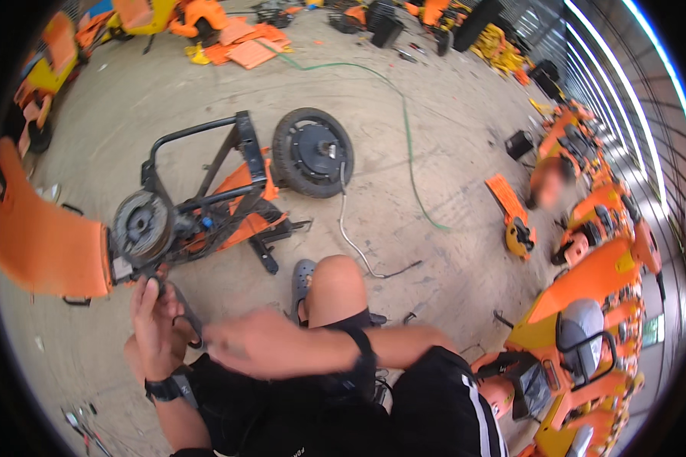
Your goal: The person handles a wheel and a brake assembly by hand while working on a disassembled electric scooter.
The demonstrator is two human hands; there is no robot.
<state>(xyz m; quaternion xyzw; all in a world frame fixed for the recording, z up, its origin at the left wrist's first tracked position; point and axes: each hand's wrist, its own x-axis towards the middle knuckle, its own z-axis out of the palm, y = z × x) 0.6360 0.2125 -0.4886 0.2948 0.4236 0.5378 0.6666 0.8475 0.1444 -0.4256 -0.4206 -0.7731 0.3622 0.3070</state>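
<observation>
My left hand (154, 320) grips a dark, curved part (177, 293) just below a bare wheel rim (141, 225). That rim rests on an overturned scooter's black tubular frame (242, 160), with orange panels and loose cables around it and a large orange body section (46, 228) at its left. My right hand (251, 343), smeared by motion, reaches across my lap toward the lower end of the dark part; whether its fingers hold it I cannot tell. Beside the frame, a black hub-motor wheel (312, 152) lies flat, with a grey cable running from its axle.
A green hose (408, 137) snakes over the concrete floor (442, 289). Orange and yellow scooters (587, 282) line the right side, near a loose orange panel (505, 198). Piles of orange plastic parts (248, 49) lie at the back. Hand tools (84, 430) sit at lower left.
</observation>
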